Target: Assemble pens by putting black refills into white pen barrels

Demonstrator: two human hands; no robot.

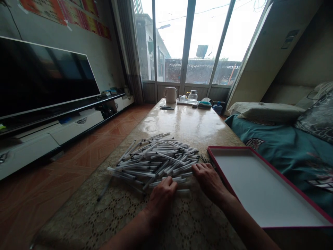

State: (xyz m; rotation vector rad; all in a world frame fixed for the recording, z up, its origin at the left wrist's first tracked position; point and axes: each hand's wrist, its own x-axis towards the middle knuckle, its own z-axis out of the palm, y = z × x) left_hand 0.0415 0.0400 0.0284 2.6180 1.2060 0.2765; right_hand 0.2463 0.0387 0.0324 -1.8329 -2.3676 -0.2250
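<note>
A loose pile of pens [158, 156] with clear, whitish barrels and dark ends lies on the patterned tablecloth, pointing many ways. At the near edge of the pile is my left hand [162, 194], its fingers curled closed. A blurred whitish pen barrel [183, 193] sticks out to the right from beside its fingers and seems to be in its grip. My right hand [209, 180] is at the pile's right side, fingers bent and pressed together; what they hold, if anything, is hidden. Just beyond it lie thin dark sticks [203, 159], too small to name.
Right of my hand lies a shallow white tray [265, 187] with a red rim. At the table's far end stand a kettle [170, 94] and a glass pitcher [193, 96]. A bed [283, 139] borders the right side; a television cabinet [75, 126] is at left.
</note>
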